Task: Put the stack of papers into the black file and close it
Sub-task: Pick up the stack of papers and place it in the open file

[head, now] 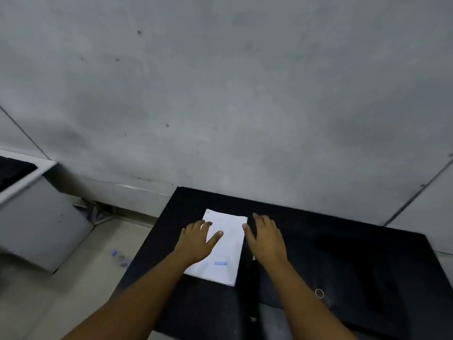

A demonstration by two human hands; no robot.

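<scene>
A white stack of papers [226,244] with a small blue mark near its front lies flat on a black surface. My left hand [198,241] rests flat on the stack's left side with its fingers spread. My right hand [266,238] lies flat just right of the stack, its thumb at the paper's right edge. Neither hand grips anything. The black file [252,285] blends into the black table [343,224]. Only a ridge like a spine shows, running toward me beside the stack's right edge.
A small pale ring [319,293] lies on the table near my right forearm. A grey concrete wall rises behind the table. A grey cabinet [36,224] stands on the left, with a plastic bottle [120,258] on the floor beside the table.
</scene>
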